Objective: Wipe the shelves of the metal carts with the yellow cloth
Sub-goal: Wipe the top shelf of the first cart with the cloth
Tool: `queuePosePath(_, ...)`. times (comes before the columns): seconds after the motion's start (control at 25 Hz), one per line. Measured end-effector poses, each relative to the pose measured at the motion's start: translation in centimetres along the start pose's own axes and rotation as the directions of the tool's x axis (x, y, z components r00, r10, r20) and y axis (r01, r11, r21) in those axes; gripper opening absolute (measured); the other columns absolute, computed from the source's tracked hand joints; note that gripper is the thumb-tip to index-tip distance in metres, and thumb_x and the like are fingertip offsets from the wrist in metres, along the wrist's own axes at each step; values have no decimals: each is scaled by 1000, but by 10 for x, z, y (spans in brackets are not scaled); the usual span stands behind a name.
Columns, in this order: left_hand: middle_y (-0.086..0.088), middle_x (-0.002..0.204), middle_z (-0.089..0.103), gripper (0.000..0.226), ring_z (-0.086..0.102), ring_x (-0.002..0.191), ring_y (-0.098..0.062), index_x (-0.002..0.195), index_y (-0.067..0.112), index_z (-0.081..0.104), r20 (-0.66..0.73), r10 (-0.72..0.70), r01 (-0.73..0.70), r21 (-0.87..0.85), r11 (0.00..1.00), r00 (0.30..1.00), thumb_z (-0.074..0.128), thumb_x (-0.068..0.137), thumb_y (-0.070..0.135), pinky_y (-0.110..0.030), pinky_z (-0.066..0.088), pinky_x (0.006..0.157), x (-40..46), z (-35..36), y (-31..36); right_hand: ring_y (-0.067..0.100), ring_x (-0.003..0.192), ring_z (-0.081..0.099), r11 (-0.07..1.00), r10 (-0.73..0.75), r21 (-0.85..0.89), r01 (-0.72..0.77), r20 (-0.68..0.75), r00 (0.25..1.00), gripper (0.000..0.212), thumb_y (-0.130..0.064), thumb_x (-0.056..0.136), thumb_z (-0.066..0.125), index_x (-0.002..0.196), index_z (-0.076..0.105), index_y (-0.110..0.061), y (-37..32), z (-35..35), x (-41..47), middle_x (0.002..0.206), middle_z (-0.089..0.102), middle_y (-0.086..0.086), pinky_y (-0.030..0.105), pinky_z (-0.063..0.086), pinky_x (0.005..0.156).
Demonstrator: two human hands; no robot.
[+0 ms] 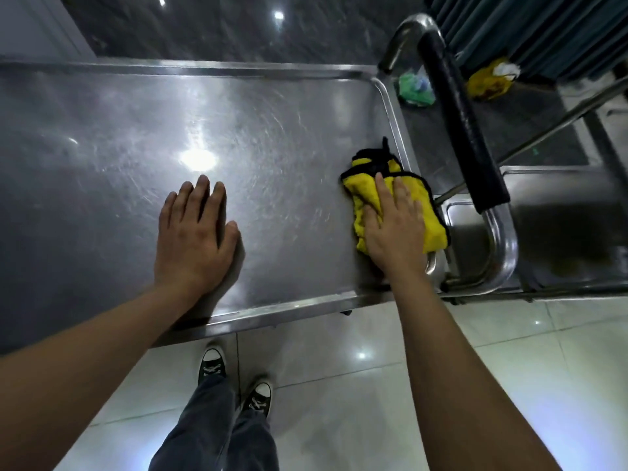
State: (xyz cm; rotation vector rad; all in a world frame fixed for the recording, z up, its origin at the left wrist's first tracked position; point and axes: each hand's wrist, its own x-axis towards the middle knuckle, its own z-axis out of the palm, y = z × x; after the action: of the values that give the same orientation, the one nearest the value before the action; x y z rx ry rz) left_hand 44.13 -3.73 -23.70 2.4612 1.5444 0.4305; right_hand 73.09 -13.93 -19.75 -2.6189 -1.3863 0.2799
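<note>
The top shelf (102, 130) of a steel cart fills the upper half of the head view, scuffed and shiny. A crumpled yellow cloth (365, 195) with black edging lies at the shelf's right end, against the raised rim. My right hand (394, 226) presses flat on the cloth, fingers pointing away from me. My left hand (195, 232) rests flat on the bare metal near the front edge, fingers together, holding nothing.
The cart's handle (465, 130), wrapped in black padding, arches over the right end. A second steel cart (571, 226) stands to the right. Green (414, 88) and yellow (489, 83) bags lie on the floor behind. White floor tiles and my feet are below.
</note>
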Motion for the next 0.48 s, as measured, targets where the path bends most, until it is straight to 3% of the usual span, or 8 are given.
queuePosePath(0.12,-15,162,30,64,23,150,-35,154,15,34,24,7,-7,6,1000,1000,33,98,46,-47,8,125,1,0,-1,21,156,12,1000,12,7,-12,-22,1000,60,-40,104,40,160,19,-31,-1,1,14,168,16,6,42,4,127)
queuePosePath(0.32,-16,162,28,70,21,150,-37,154,14,31,164,-75,63,76,995,984,30,94,50,-51,11,125,6,-19,12,21,156,14,999,45,7,-45,-35,998,61,-40,104,42,160,18,-35,8,9,-73,168,19,5,43,9,127)
queuePosePath(0.4,-15,165,22,72,17,153,-35,158,14,26,220,52,-73,87,994,974,24,96,52,-50,10,126,-13,-22,25,22,155,15,999,42,25,-41,-32,999,62,-39,103,43,160,19,-36,9,9,-78,167,20,4,43,10,127)
queuePosePath(0.48,-10,170,6,70,3,157,-29,163,21,11,324,310,-347,62,936,894,17,101,54,-48,6,127,-49,-17,40,22,155,16,998,54,32,-52,-58,997,62,-37,103,44,159,21,-36,7,11,-75,167,22,5,43,10,127)
